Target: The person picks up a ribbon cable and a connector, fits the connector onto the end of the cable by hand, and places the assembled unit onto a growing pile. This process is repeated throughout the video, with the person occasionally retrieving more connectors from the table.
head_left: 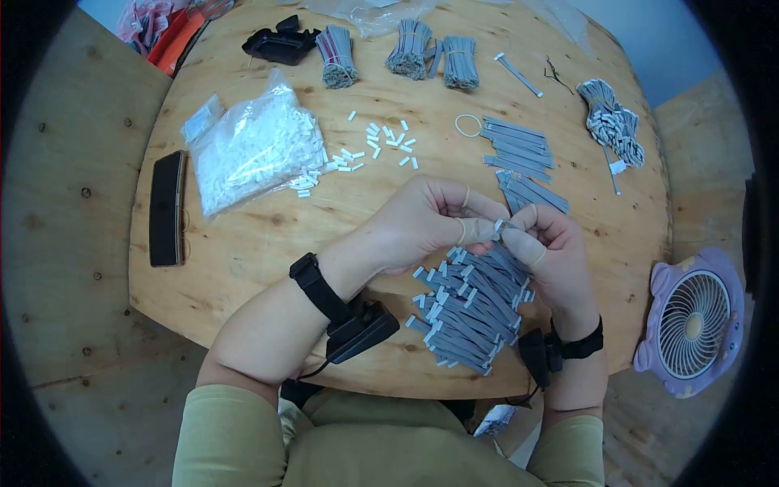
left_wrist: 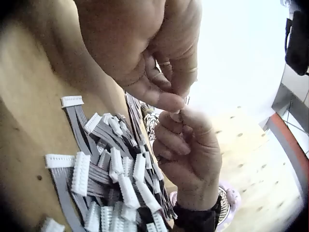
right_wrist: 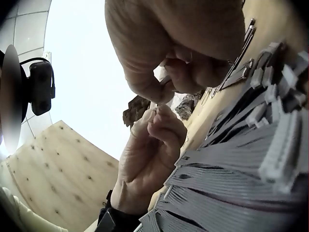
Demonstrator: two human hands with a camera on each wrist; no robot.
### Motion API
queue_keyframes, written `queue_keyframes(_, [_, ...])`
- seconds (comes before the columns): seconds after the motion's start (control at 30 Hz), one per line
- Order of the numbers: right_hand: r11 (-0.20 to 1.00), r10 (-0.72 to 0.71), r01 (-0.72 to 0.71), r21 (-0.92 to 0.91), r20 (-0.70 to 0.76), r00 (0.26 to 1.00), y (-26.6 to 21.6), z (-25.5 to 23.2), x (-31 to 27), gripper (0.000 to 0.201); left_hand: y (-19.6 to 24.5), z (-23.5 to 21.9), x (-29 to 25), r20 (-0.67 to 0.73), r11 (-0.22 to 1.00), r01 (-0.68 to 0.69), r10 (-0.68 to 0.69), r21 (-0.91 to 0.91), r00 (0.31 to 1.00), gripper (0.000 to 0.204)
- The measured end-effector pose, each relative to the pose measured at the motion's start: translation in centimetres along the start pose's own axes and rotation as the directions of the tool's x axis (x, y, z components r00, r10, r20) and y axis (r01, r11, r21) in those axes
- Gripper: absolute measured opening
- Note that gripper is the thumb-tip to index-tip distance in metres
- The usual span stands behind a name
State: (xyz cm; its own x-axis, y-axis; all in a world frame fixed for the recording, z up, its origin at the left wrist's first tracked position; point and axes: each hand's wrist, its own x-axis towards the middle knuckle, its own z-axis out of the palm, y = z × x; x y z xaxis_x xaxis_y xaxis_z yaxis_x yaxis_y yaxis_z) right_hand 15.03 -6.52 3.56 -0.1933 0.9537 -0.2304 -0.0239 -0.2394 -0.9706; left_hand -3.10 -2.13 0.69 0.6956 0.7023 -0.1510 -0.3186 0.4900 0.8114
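My left hand (head_left: 430,217) and right hand (head_left: 558,247) meet fingertip to fingertip above the table. Between their thumbs and index fingers they pinch a small white connector (head_left: 498,230), mostly covered by the fingertips. I cannot tell whether a cable is attached to it. Thin pale covers sit on several fingertips. Right below the hands lies a heap of grey ribbon cables (head_left: 466,312) with white plug ends, seen close up in the left wrist view as toothed white connectors (left_wrist: 81,174). Just beyond the right hand's fingers lie loose grey cables (head_left: 531,191).
A clear bag of white connectors (head_left: 256,146) lies left, with loose connectors (head_left: 389,138) spilled beside it. Bundled cables (head_left: 461,63), a black tray (head_left: 280,45) and flat-laid cables (head_left: 519,148) are farther back. A phone (head_left: 167,209) lies left; a purple fan (head_left: 694,325) stands right.
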Motion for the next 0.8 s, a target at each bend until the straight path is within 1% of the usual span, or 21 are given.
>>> queue_keyframes(0.13, [0.997, -0.025, 0.024, -0.071, -0.016, 1.000, 0.1, 0.0, 0.0, 0.008, 0.0, 0.1, 0.0, -0.010, 0.999, -0.024, 0.024, 0.039, 1.000, 0.020])
queue_keyframes(0.27, [0.999, -0.023, 0.023, -0.046, -0.008, 1.000, 0.0, 0.1, -0.1, 0.007, 0.1, 0.1, 0.0, -0.012, 0.997, -0.075, 0.076, 0.032, 0.997, 0.020])
queue_keyframes(0.37, [1.000, -0.024, 0.024, 0.005, -0.012, 1.000, -0.5, 0.7, -0.2, 0.006, 0.4, 0.0, -0.1, -0.001, 0.993, -0.060, 0.060, 0.106, 0.998, 0.019])
queue_keyframes(0.43, [1.000, -0.017, 0.018, 0.026, -0.007, 1.000, -0.7, 0.9, -0.2, 0.006, 0.4, -0.1, -0.1, -0.004, 0.993, -0.063, 0.063, 0.105, 0.998, 0.018])
queue_keyframes(0.53, [1.000, -0.023, 0.023, -0.006, 0.040, 0.999, -0.6, 0.7, -0.2, 0.005, 0.4, 0.0, -0.1, -0.009, 0.991, -0.078, 0.080, 0.106, 0.997, 0.018])
queue_keyframes(0.63, [0.999, -0.032, 0.032, 0.023, 0.007, 0.999, -0.3, 0.8, -0.2, 0.005, 0.5, 0.2, -0.2, -0.022, 0.992, -0.074, 0.077, 0.105, 0.997, 0.017])
queue_keyframes(0.73, [0.998, -0.055, 0.054, -0.026, -0.023, 0.998, -0.3, 1.0, -0.2, 0.005, 0.3, 0.2, -0.1, -0.036, 0.992, -0.079, 0.083, 0.102, 0.996, 0.017])
queue_keyframes(0.8, [0.999, -0.055, 0.054, -0.004, -0.035, 0.998, -0.1, 1.1, -0.1, 0.005, 0.2, 0.3, -0.1, -0.053, 0.992, -0.080, 0.086, 0.101, 0.995, 0.016])
